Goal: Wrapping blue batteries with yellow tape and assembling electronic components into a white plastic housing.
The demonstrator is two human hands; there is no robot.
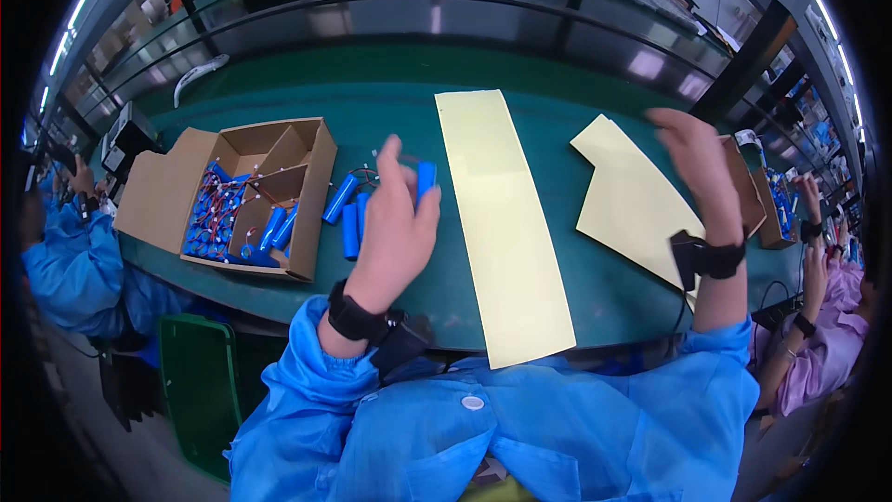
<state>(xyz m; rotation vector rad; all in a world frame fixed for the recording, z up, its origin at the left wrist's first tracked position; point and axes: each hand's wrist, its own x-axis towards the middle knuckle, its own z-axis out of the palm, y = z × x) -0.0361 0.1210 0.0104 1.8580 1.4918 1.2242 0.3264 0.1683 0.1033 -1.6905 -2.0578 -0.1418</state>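
The left hand [398,232] holds a blue cell [426,178]; near yellow sheets [634,200], the right hand [695,156] is blurred, its grip impossible to tell.

You wear a blue jacket [576,428] with a round white disc [472,402], plus black wrist straps [355,317] bearing dark modules [686,258].

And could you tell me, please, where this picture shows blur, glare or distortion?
Head view: the right hand looks motion-blurred; head view: bright glare patches on the dark panel; head view: the front edge of the green table bows.
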